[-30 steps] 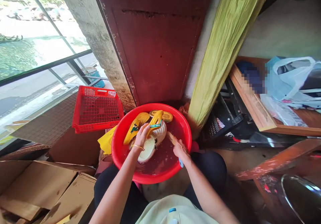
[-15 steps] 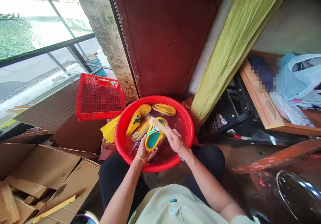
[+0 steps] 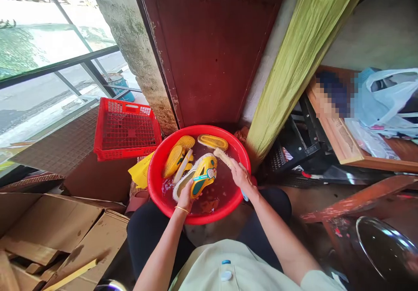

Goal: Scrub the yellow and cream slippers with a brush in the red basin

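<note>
Holding a wet yellow-and-white foam slide sandal [image 3: 200,178] in the middle of a round red plastic basin [image 3: 153,186], the person's left hand [image 3: 185,197] has its fingers closed together around the sandal's white edge. A thin gold bangle [image 3: 182,210] circles that wrist. The right hand [image 3: 241,178] has its fingers wrapped tightly around a blue-handled brush [image 3: 222,157], whose pale bristles sit at or just beside the sandal's upper edge; contact is hard to tell. The sandal would likely feel light, soft and bendy, and slippery when wet, so its thick edge seems the surest place to hold. Two more yellow sandals [image 3: 174,160] lie against the basin's far side in cloudy reddish water [image 3: 222,193].

The basin sits on the floor between the person's dark-trousered knees. Beyond it stand a rust-red metal door [image 3: 212,51] and a rough concrete pillar [image 3: 140,60], with a red plastic mesh crate [image 3: 127,130] to the left. Flattened brown cardboard boxes [image 3: 55,225] lie lower left. To the right, an olive-green cloth [image 3: 300,65] hangs beside a wooden shelf [image 3: 336,130] holding a pale blue plastic bag [image 3: 385,99].
</note>
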Tool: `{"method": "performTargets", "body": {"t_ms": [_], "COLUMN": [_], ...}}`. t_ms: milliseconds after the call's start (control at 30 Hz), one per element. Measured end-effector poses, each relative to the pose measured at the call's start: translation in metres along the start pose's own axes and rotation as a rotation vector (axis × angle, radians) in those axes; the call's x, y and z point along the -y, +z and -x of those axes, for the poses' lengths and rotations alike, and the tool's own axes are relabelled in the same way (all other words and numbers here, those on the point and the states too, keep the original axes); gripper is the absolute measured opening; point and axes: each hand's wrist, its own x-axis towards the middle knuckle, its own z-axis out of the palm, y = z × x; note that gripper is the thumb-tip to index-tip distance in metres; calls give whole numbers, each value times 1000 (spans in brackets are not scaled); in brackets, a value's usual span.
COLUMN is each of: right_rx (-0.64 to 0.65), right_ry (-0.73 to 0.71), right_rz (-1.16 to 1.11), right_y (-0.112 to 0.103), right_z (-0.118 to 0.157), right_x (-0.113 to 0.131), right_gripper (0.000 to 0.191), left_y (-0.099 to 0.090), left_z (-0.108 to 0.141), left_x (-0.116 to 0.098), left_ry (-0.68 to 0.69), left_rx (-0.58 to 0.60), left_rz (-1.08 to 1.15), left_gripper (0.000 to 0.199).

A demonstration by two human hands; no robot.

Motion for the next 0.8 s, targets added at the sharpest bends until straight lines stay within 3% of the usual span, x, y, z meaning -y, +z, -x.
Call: {"method": "performTargets", "body": {"t_ms": [133, 200, 367, 567, 633, 733, 800], "right_rx": [141, 216, 109, 209, 169, 3, -84], "right_ry": [-186, -200, 25, -205, -128, 43, 77], "right_rz": [-14, 60, 145, 52, 46, -39, -134], "right_y": [1, 1, -13, -3, -4, -14, -16], "right_z": [18, 19, 2, 26, 26, 12, 8], "right_x": [26, 31, 10, 25, 20, 2, -2], "right_gripper": [53, 53, 51, 51, 51, 51, 52], "left_y": [7, 9, 6, 10, 10, 9, 6], "left_z": [-2, -2, 0, -1, 1, 5, 6], "left_x": [8, 12, 16, 18, 16, 6, -3], "left_ry": [69, 94, 170, 151, 83, -78, -178], "left_rx": [-94, -90, -42, -33, 6, 120, 216], "left_rz": [-42, -108, -286, -224, -124, 38, 175], "left_gripper": [41, 37, 30, 26, 32, 55, 67]}}
